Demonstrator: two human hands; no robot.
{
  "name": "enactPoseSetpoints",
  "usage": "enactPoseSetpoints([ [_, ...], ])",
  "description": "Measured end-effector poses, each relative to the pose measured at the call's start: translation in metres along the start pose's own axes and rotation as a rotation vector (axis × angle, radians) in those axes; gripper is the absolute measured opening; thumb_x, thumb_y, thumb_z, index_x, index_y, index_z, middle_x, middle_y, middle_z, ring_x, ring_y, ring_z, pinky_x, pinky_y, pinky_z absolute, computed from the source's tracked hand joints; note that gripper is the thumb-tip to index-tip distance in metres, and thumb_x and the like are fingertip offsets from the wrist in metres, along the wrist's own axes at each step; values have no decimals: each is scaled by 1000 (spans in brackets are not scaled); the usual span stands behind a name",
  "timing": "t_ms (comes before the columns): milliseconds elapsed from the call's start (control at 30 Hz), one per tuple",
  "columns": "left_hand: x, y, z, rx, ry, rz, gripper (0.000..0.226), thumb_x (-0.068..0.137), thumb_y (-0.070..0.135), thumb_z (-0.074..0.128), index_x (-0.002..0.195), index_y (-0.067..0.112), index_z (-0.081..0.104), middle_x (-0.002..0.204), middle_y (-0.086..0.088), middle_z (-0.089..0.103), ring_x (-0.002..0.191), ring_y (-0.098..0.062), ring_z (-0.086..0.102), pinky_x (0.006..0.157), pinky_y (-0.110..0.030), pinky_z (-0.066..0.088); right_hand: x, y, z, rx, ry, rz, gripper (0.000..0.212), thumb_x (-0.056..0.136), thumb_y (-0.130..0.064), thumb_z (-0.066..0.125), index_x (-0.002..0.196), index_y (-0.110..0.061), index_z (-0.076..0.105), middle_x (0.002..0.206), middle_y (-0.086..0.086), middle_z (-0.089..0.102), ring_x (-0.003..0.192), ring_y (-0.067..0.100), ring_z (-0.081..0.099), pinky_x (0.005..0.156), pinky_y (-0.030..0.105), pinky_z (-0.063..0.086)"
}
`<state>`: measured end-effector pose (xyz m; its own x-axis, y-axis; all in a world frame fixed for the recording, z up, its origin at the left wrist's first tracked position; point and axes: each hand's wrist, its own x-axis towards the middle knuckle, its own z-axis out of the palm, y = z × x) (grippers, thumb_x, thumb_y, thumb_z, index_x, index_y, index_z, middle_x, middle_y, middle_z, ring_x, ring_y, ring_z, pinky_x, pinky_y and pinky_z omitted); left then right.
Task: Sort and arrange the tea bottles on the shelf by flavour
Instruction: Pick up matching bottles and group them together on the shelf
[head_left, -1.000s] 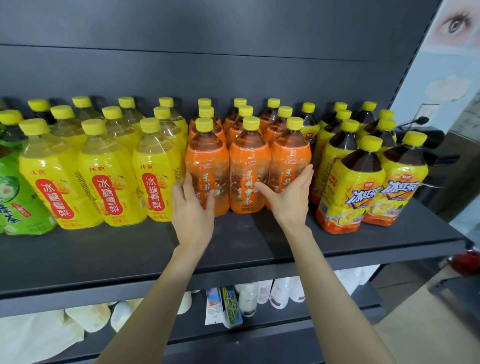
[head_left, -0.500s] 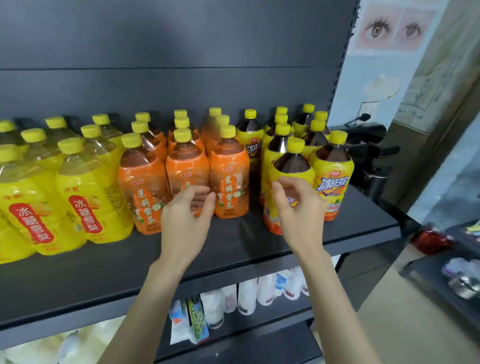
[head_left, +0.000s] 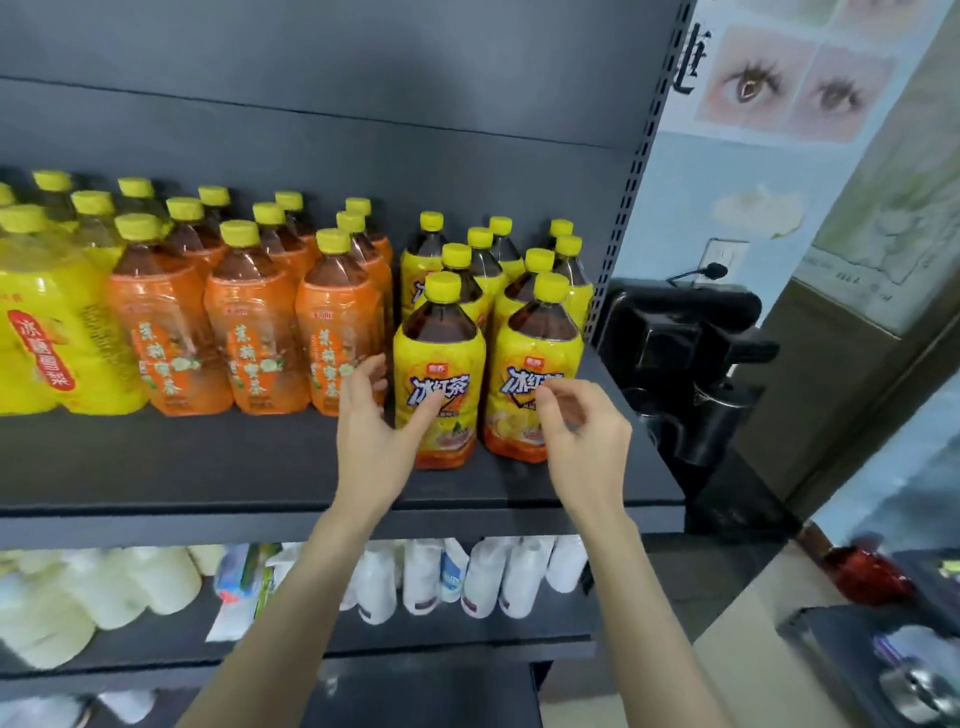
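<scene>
- Dark shelf (head_left: 182, 467) holds orange jasmine tea bottles (head_left: 254, 338) just left of the left hand (head_left: 371, 431).
- Left hand loosely spread, right hand (head_left: 584, 436) loosely curled, both empty.
- Iced black tea bottles (head_left: 439, 358) stand directly behind both.

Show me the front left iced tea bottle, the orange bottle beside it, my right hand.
Front left iced tea bottle (head_left: 436, 358), head view, yellow label.
Orange bottle (head_left: 324, 322), head view, orange label.
Right hand (head_left: 587, 441), head view, its back.

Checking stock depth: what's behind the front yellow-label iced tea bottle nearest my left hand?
More yellow-capped, yellow-label dark tea bottles stand behind it, toward the dark back panel. Their lower bodies are covered.
</scene>
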<state>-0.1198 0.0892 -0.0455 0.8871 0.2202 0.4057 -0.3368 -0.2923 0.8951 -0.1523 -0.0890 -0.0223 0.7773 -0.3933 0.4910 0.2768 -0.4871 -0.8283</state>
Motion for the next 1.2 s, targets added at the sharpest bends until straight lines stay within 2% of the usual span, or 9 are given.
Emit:
enactPoseSetpoints([
  [233,18,1,24,-137,-69,-113,95,54,58,79,133,28,34,130,0,51,117,-13,54,97,-40,48,22,12,-3,48,30,1,30,82,-26,74,105,-12,60,103,2,57,95,13,57,86,29,48],
  [367,23,-5,31,-122,-34,-156,92,47,58,84,122,22,45,122,-3,53,109,-15,57,93,-41,51,38,24,5,48,-88,106,79,69,-51,78,130,-15,43,125,1,49,115,14,50,97,36,46],
  [467,21,-8,39,-83,-16,-117,82,52,50,85,117,22,45,121,-4,46,111,-17,53,87,-28,49,44,36,11,84,-175,184,102,57,-70,74,139,-26,34,134,-3,50,122,14,51,99,43,48],
  [567,17,-9,52,-74,-2,-83,63,68,24,83,114,23,40,117,-2,40,111,-17,49,78,-10,40,49,46,4,123,-181,199,91,63,-61,78,138,-27,37,127,-6,57,114,6,57,93,38,53],
  [733,18,-11,68,-100,26,-46,64,67,31,81,115,25,40,117,0,37,116,-19,48,90,-28,45,56,63,-17,219,-125,160,62,77,-25,78,124,-26,38,109,-20,54,91,-21,55,73,6,47],
  [933,20,-12,74,-87,16,-26,66,71,32,79,123,22,39,118,0,38,117,-19,47,95,-34,45,54,66,-15,258,-124,138,57,83,-23,73,127,-28,36,111,-20,56,96,-15,58,74,10,49],
  [1033,20,-15,70,-62,-10,-1,68,77,34,73,132,12,39,123,-3,41,116,-11,47,91,-19,40,49,64,-12,254,-116,142,61,84,-29,71,134,-25,37,117,-15,57,103,-11,57,83,16,53],
  [1133,18,-18,62,-11,-53,48,66,84,38,63,138,10,38,127,-6,43,104,14,42,81,3,31,37,57,-10,123,25,99,71,82,-39,72,140,-18,37,138,-1,46,128,10,45,106,38,42],
  [1200,15,-18,56,0,-65,61,71,81,43,58,141,13,35,128,-3,42,104,13,40,81,5,30,25,47,-10,85,165,11,63,84,-31,72,136,-11,42,133,3,43,126,17,44,106,33,39],
])
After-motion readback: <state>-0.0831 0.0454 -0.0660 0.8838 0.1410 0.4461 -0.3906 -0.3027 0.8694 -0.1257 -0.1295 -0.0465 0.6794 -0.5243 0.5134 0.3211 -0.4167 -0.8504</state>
